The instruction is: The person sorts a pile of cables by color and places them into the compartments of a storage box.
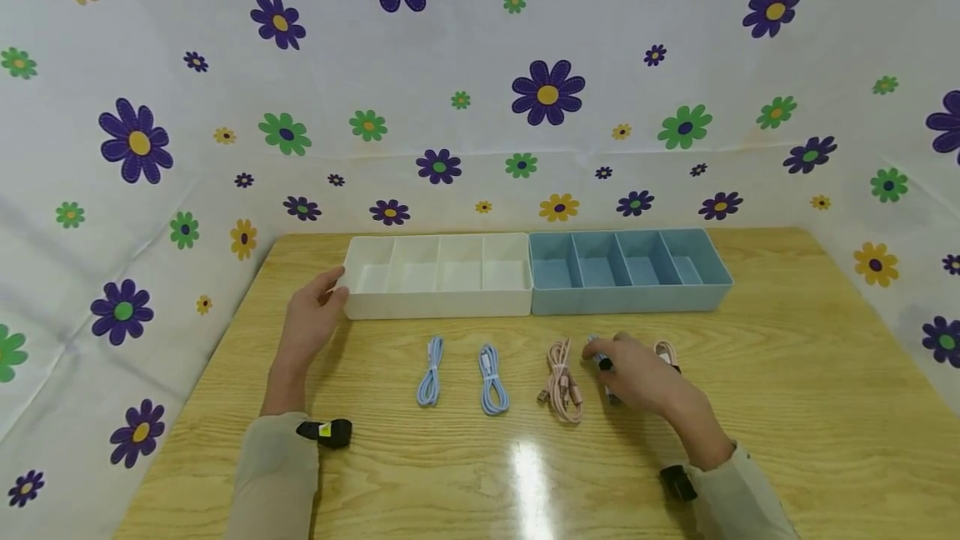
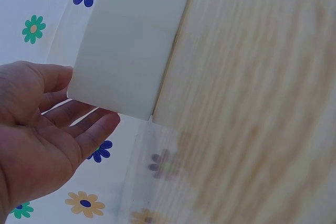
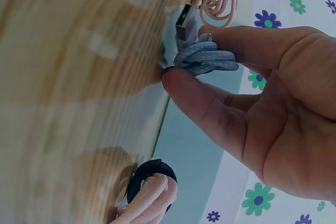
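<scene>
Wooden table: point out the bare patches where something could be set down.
The wooden table is bare right of the right hand and along the near edge below the cables. A small patch lies between the left hand and the leftmost light-blue coiled cable. The strip before the white divided tray and blue divided tray is crowded with cables.

The coiled blue cable [image 3: 206, 59] I'm pinching is a braided bundle, its metal plug end poking out toward the table, lying between two pink bundles. The white tray [image 1: 438, 275] my other palm rests against, four-compartment I think, sits flush beside the blue one.
</scene>
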The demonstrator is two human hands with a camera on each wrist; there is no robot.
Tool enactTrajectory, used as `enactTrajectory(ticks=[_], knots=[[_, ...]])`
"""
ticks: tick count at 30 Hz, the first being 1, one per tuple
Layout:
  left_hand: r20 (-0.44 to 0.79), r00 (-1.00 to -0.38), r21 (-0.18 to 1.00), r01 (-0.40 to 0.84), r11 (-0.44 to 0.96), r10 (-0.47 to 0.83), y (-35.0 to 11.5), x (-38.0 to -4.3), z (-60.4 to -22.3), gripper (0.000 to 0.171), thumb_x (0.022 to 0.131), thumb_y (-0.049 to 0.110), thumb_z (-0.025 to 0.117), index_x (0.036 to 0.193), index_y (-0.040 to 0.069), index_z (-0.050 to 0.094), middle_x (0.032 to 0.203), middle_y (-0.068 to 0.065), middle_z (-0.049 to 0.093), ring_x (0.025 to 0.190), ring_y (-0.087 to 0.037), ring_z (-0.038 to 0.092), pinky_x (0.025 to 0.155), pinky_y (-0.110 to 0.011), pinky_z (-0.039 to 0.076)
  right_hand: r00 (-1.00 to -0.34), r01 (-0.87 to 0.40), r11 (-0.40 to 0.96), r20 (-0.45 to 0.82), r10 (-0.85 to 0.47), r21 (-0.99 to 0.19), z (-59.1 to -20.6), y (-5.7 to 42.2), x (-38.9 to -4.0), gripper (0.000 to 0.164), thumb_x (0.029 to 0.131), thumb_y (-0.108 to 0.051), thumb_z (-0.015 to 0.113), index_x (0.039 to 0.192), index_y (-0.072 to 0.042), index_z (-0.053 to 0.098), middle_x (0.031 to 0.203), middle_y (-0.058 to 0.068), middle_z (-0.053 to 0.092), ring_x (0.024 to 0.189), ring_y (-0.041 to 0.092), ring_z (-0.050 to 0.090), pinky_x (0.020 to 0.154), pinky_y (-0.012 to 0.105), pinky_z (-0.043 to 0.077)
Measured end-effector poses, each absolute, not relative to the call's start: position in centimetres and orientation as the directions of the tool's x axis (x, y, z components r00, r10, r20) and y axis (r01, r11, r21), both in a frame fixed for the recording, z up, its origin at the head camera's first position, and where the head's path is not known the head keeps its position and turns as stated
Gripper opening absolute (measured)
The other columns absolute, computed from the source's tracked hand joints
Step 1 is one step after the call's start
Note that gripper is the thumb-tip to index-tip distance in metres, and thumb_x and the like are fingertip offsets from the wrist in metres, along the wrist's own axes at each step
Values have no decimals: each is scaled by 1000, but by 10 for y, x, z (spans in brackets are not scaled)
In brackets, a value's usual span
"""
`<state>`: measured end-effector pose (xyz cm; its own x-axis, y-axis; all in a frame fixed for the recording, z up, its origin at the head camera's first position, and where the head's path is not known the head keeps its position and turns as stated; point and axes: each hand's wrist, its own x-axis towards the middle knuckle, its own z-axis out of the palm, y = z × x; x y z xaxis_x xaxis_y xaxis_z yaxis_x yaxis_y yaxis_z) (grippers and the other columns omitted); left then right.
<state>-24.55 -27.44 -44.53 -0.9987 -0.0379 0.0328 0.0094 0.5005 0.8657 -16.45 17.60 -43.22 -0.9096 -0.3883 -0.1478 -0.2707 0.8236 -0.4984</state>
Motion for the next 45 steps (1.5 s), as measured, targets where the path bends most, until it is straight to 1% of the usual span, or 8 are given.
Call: enactTrajectory(ticks=[4, 9, 17, 21, 27, 31, 35, 45], knots=[[36, -999, 869, 13, 495, -37, -276, -245, -446, 51, 107, 22, 45, 153, 4, 36, 156, -25, 33, 138, -44, 38, 109, -54, 37, -917, -267, 811, -123, -381, -521, -432, 176, -166, 29, 94, 3, 58, 121, -6, 66, 121, 22, 59, 86, 22, 58, 67, 34, 45], [43, -998, 869, 18, 495, -38, -276, -245, -446, 51, 106, 23, 46, 153, 4, 36, 155, -25, 34, 138, -44, 39, 109, -54, 37, -935, -255, 802, -74, -347, -540, -432, 175, -168, 34, 93, 5, 54, 125, -4, 64, 125, 24, 58, 79, 20, 52, 61, 31, 40], [52, -998, 873, 28, 487, -37, -276, -247, -447, 50, 106, 20, 47, 152, 2, 38, 155, -24, 36, 138, -43, 40, 110, -53, 36, -940, -252, 754, -31, -339, -606, -430, 176, -167, 38, 91, 8, 54, 128, 2, 61, 128, 26, 57, 63, 14, 44, 53, 26, 36], [49, -998, 870, 23, 492, -39, -276, -247, -446, 50, 106, 21, 46, 152, 2, 38, 155, -24, 35, 138, -43, 39, 111, -54, 35, -943, -255, 737, -8, -334, -626, -432, 176, -169, 38, 90, 7, 54, 126, 2, 62, 127, 26, 57, 66, 15, 46, 54, 27, 37], [44, -998, 871, 19, 490, -41, -276, -247, -445, 50, 106, 21, 46, 152, 2, 38, 155, -24, 35, 138, -43, 39, 110, -53, 36, -951, -267, 716, 59, -302, -645, -432, 176, -170, 30, 90, -1, 63, 120, 4, 64, 118, 21, 58, 77, 18, 56, 61, 29, 48], [46, -998, 872, 20, 489, -41, -277, -247, -446, 50, 106, 21, 46, 152, 2, 38, 155, -23, 36, 138, -42, 40, 110, -53, 36, -957, -277, 723, 114, -267, -634, -432, 175, -171, 27, 89, -4, 69, 115, 3, 67, 111, 17, 60, 87, 24, 60, 71, 36, 53], [44, -998, 874, 20, 486, -36, -277, -246, -446, 51, 106, 23, 46, 152, 3, 37, 155, -23, 35, 138, -43, 39, 110, -53, 36, -955, -293, 727, 163, -247, -620, -431, 174, -171, 24, 88, -5, 71, 111, 2, 68, 108, 15, 60, 94, 28, 61, 78, 43, 53], [55, -998, 878, 36, 477, -27, -278, -246, -448, 51, 106, 22, 47, 152, 3, 38, 155, -24, 36, 138, -44, 39, 109, -54, 36, -942, -336, 700, 240, -235, -630, -430, 170, -169, 25, 89, 0, 67, 113, 0, 67, 107, 13, 56, 89, 23, 59, 71, 35, 51]])
